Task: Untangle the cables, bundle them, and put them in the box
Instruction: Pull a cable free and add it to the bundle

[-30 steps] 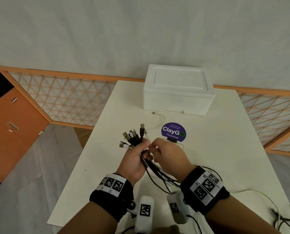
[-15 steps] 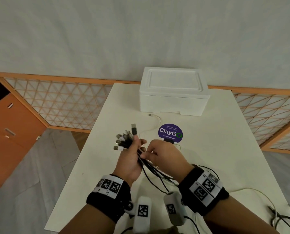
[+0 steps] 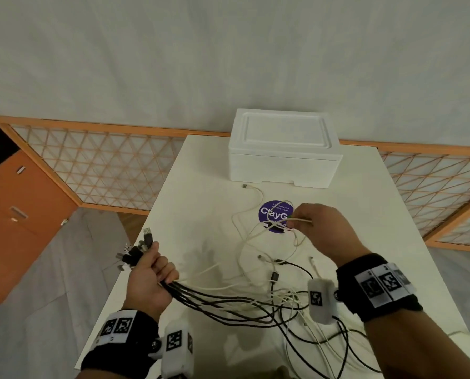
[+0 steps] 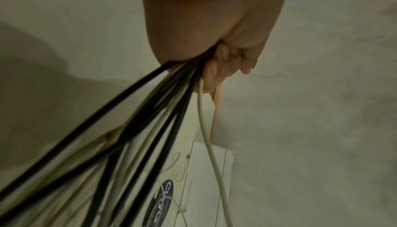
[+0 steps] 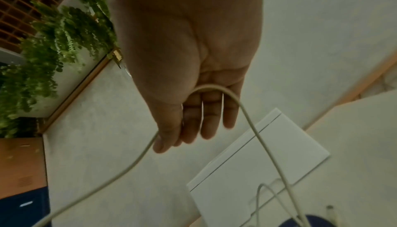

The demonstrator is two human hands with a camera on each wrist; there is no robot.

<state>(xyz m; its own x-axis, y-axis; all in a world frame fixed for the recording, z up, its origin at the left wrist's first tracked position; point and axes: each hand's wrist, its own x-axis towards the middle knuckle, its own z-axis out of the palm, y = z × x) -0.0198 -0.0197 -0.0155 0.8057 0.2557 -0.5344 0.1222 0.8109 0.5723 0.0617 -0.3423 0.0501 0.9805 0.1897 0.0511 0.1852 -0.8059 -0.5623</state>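
Note:
My left hand grips a bundle of black and white cables near their USB plugs, which fan out past the thumb at the table's left edge. In the left wrist view the cables run out of the closed fist. My right hand pinches a thin white cable above the purple round sticker; that cable loops over the fingers. The closed white foam box stands at the table's far edge.
Loose black and white cable ends lie tangled across the white table between my hands and trail toward the near right corner. A wooden lattice screen runs behind the table. An orange cabinet stands to the left.
My hands have parted: the left moved down-left with the bundle, and the right moved up-right, drawing a white cable out over the sticker. The view has also tilted downward.

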